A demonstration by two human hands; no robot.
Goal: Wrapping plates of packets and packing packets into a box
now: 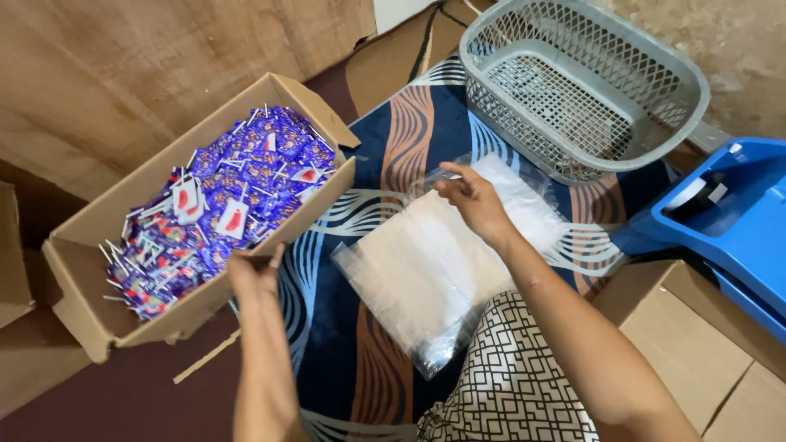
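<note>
My left hand grips the near long wall of an open cardboard box at the left. The box is full of small blue-and-purple wrapped lollipops with white sticks. My right hand rests on the far end of a stack of clear plastic bags lying on a dark blue patterned mat, its fingers pinching at the top bag's edge.
A grey plastic mesh basket stands at the back, empty. A blue plastic object sits at the right, above brown cartons. More cardboard lines the back left. My patterned skirt covers my knee at the bottom.
</note>
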